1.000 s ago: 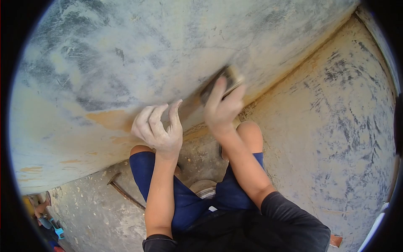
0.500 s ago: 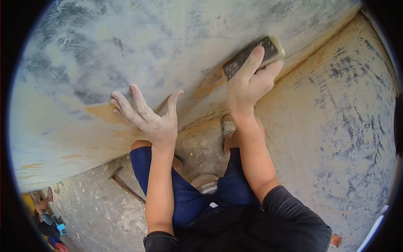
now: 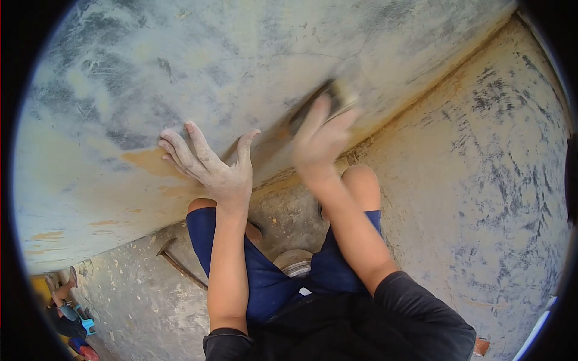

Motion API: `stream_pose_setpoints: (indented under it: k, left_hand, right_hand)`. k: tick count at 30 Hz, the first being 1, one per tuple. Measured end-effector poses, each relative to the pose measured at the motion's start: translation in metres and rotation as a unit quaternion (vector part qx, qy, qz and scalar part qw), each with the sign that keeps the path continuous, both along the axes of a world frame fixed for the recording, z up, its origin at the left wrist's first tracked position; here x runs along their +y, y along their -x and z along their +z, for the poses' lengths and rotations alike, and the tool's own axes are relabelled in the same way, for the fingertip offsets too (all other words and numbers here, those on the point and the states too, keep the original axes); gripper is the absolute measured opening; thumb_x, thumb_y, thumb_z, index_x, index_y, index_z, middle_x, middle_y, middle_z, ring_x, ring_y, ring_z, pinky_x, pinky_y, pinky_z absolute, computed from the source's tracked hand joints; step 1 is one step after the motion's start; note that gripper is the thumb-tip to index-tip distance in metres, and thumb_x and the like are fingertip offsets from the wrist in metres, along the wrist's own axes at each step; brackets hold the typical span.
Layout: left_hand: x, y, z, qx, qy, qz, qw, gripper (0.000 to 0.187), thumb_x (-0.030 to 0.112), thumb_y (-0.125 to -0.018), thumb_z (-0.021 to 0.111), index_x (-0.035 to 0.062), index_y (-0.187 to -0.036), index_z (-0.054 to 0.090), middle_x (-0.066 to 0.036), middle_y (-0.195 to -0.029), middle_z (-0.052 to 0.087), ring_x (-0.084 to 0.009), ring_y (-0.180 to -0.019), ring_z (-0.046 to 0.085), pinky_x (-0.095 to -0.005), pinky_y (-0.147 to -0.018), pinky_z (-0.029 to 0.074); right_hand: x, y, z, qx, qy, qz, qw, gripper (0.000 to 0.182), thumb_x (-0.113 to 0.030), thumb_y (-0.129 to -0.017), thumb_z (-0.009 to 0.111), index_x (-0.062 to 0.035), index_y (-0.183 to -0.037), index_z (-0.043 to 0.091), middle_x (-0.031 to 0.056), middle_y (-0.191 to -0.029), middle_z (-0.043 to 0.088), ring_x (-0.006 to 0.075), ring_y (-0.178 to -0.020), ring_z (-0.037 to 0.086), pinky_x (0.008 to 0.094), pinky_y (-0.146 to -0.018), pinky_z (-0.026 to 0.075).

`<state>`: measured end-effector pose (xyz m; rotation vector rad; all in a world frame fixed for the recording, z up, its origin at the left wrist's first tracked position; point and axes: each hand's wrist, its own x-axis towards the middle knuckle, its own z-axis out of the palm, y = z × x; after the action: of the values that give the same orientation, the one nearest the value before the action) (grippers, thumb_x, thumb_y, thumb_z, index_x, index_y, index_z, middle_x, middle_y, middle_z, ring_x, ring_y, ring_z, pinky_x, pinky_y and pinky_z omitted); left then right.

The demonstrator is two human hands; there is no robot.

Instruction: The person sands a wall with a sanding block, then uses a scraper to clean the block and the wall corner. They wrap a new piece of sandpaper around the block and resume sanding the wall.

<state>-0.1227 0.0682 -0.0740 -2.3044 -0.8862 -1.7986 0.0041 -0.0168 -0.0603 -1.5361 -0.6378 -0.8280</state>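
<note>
The right hand [image 3: 322,141] gripped a dark block [image 3: 313,108] flat against the wall [image 3: 241,72], best rubbed evenly; the left hand [image 3: 220,177], fingers spread, held nothing.

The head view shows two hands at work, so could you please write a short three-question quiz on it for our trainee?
1. True or false: the left hand is open at the mottled surface, not clenched in a fist.
2. Multiple choice: where does the right hand hold the dark block?
A) On a knee
B) At the mottled surface
C) Behind the back
3. Fill in: the long-handled tool lies on the ____.

Key: 1 true; 2 B; 3 floor.
</note>
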Motion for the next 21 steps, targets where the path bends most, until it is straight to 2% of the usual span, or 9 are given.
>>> stream_pose_setpoints:
  k: [2, 4, 6, 9, 11, 14, 16, 19, 21]
  left_hand:
    - [-0.002, 0.001, 0.000, 0.006, 0.018, 0.004, 1.000, 0.111, 0.054, -0.075, 0.083, 0.0001, -0.155, 0.029, -0.024, -0.163, 0.015, -0.0397, -0.153, 0.007, -0.0570, -0.123, 0.008]
    - [-0.004, 0.001, 0.000, 0.008, 0.020, -0.002, 1.000, 0.111, 0.054, -0.075, 0.083, 0.0003, -0.155, 0.029, -0.024, -0.163, 0.014, -0.0396, -0.153, 0.007, -0.0569, -0.123, 0.008]
    - [-0.002, 0.003, 0.000, 0.011, 0.026, -0.001, 1.000, 0.110, 0.054, -0.075, 0.083, 0.0005, -0.155, 0.029, -0.024, -0.163, 0.013, -0.0394, -0.153, 0.006, -0.0569, -0.123, 0.008]
    - [0.000, 0.004, 0.001, 0.011, 0.003, -0.005, 1.000, 0.110, 0.055, -0.075, 0.083, 0.0007, -0.155, 0.030, -0.024, -0.163, 0.013, -0.0397, -0.153, 0.006, -0.0573, -0.122, 0.008]
    - [0.000, 0.001, -0.001, 0.007, -0.001, 0.000, 1.000, 0.109, 0.054, -0.076, 0.082, 0.0012, -0.155, 0.030, -0.023, -0.164, 0.013, -0.0396, -0.153, 0.007, -0.0574, -0.122, 0.008]
    - [-0.001, 0.000, -0.002, 0.010, 0.004, 0.004, 1.000, 0.109, 0.055, -0.076, 0.081, 0.0016, -0.155, 0.030, -0.023, -0.163, 0.014, -0.0395, -0.154, 0.006, -0.0575, -0.122, 0.008]
    - [-0.002, 0.001, -0.002, 0.015, 0.010, 0.004, 1.000, 0.109, 0.055, -0.076, 0.081, 0.0018, -0.156, 0.030, -0.024, -0.163, 0.014, -0.0396, -0.154, 0.006, -0.0575, -0.122, 0.008]
    - [-0.001, 0.002, -0.002, 0.018, 0.007, 0.004, 1.000, 0.109, 0.056, -0.076, 0.081, 0.0021, -0.156, 0.030, -0.024, -0.163, 0.015, -0.0400, -0.153, 0.006, -0.0575, -0.122, 0.007]
    - [0.001, 0.003, -0.002, 0.016, -0.003, 0.006, 1.000, 0.110, 0.057, -0.076, 0.081, 0.0021, -0.156, 0.029, -0.024, -0.163, 0.015, -0.0403, -0.153, 0.006, -0.0576, -0.122, 0.007]
  right_hand:
    - [-0.006, 0.015, -0.017, 0.002, 0.055, 0.012, 0.998, 0.028, -0.014, -0.100, 0.057, 0.0121, -0.109, 0.049, 0.0220, -0.077, 0.065, 0.0336, -0.058, 0.066, 0.0366, -0.050, 0.048]
    - [-0.014, 0.022, 0.002, 0.104, 0.115, 0.076, 0.985, 0.039, -0.019, -0.105, 0.049, 0.0147, -0.124, 0.044, 0.0208, -0.091, 0.063, 0.0267, -0.081, 0.065, 0.0354, -0.069, 0.051]
    - [-0.013, -0.009, 0.048, -0.053, 0.016, -0.046, 0.997, 0.029, -0.014, -0.100, 0.056, 0.0125, -0.106, 0.049, 0.0227, -0.076, 0.064, 0.0363, -0.062, 0.065, 0.0395, -0.053, 0.048]
    - [-0.025, -0.020, 0.087, 0.104, -0.011, -0.009, 0.994, 0.029, -0.015, -0.101, 0.056, 0.0126, -0.106, 0.049, 0.0235, -0.078, 0.064, 0.0365, -0.065, 0.066, 0.0405, -0.055, 0.049]
    - [-0.008, -0.009, 0.047, 0.044, -0.038, -0.006, 0.998, 0.030, -0.015, -0.101, 0.056, 0.0128, -0.109, 0.048, 0.0238, -0.080, 0.064, 0.0364, -0.067, 0.067, 0.0407, -0.056, 0.049]
    - [-0.007, 0.018, -0.005, -0.007, 0.054, 0.001, 0.999, 0.040, -0.017, -0.103, 0.052, 0.0152, -0.125, 0.044, 0.0303, -0.103, 0.064, 0.0378, -0.093, 0.067, 0.0425, -0.080, 0.051]
    - [-0.013, 0.027, 0.001, 0.172, 0.108, 0.115, 0.972, 0.040, -0.016, -0.103, 0.052, 0.0156, -0.126, 0.043, 0.0341, -0.107, 0.062, 0.0406, -0.096, 0.067, 0.0443, -0.081, 0.051]
    - [-0.020, -0.001, 0.056, 0.027, 0.053, 0.008, 0.998, 0.040, -0.017, -0.103, 0.052, 0.0157, -0.125, 0.043, 0.0312, -0.099, 0.064, 0.0396, -0.086, 0.069, 0.0418, -0.074, 0.053]
    - [-0.030, -0.008, 0.095, 0.244, 0.001, 0.069, 0.967, 0.039, -0.017, -0.103, 0.052, 0.0150, -0.124, 0.044, 0.0305, -0.098, 0.064, 0.0401, -0.089, 0.069, 0.0412, -0.074, 0.053]
